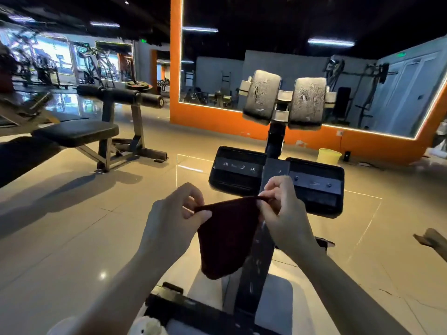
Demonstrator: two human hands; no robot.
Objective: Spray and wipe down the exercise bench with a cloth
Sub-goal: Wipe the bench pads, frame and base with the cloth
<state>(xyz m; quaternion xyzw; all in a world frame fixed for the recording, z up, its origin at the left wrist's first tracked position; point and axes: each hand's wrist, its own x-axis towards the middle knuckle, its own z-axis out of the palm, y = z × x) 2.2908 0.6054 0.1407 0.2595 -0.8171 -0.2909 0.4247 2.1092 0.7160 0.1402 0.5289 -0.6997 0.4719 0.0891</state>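
Pinching cloth point(227, 235) top edge | left hand point(174, 221) | right hand point(283, 213)

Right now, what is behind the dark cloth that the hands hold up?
Behind the dark cloth runs the black frame beam, above the tiled floor. The cloth hides part of the beam.

Glossy beige floor tiles point(72, 238) fill the lower frame. An orange wall point(217, 122) with a large mirror point(217, 76) spans the upper middle; ceiling tube lights point(331, 41) glow above, a yellow bucket point(328, 155) at right.
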